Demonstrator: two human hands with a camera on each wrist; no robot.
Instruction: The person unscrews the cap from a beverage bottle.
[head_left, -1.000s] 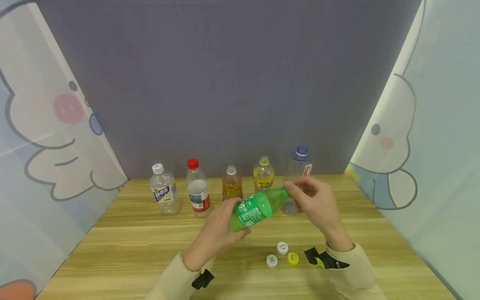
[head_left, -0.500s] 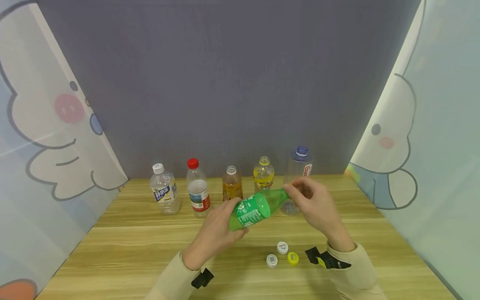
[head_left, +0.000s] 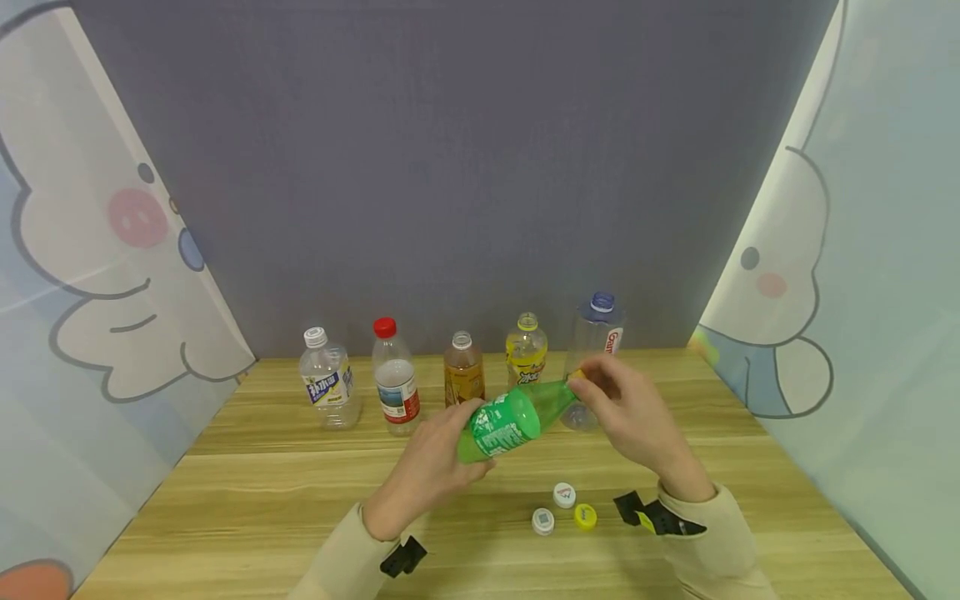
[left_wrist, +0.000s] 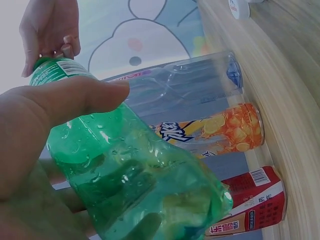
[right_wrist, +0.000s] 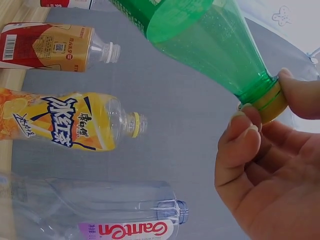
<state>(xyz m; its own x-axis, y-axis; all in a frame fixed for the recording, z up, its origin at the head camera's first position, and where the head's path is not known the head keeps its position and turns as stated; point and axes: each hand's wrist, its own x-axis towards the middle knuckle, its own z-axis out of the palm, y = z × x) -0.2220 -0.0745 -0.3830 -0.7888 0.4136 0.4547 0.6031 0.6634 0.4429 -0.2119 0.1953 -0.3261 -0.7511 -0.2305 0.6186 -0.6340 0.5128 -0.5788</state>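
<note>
A green plastic bottle (head_left: pixel 501 423) is tilted above the table, its neck pointing up and to the right. My left hand (head_left: pixel 429 461) grips its lower body; in the left wrist view the thumb (left_wrist: pixel 80 95) lies across the green wall. With thumb and fingers, my right hand (head_left: pixel 632 410) pinches the yellow-orange cap (right_wrist: pixel 272 102) on the bottle's mouth. Below the hands, two white caps (head_left: pixel 565 495) and a yellow cap (head_left: pixel 586 517) lie on the wood.
Behind the hands stands a row of bottles: a white-capped one (head_left: pixel 330 387), a red-capped one (head_left: pixel 396 383), and uncapped brown-labelled (head_left: pixel 464 371), yellow-labelled (head_left: pixel 527 350) and tall clear (head_left: pixel 596 333) ones. A grey panel (head_left: pixel 450 167) rises behind the wooden table (head_left: pixel 247 517).
The right hand's fingers have shifted on the cap, leaving more of its yellow-orange side showing. The left hand and the bottle have barely moved.
</note>
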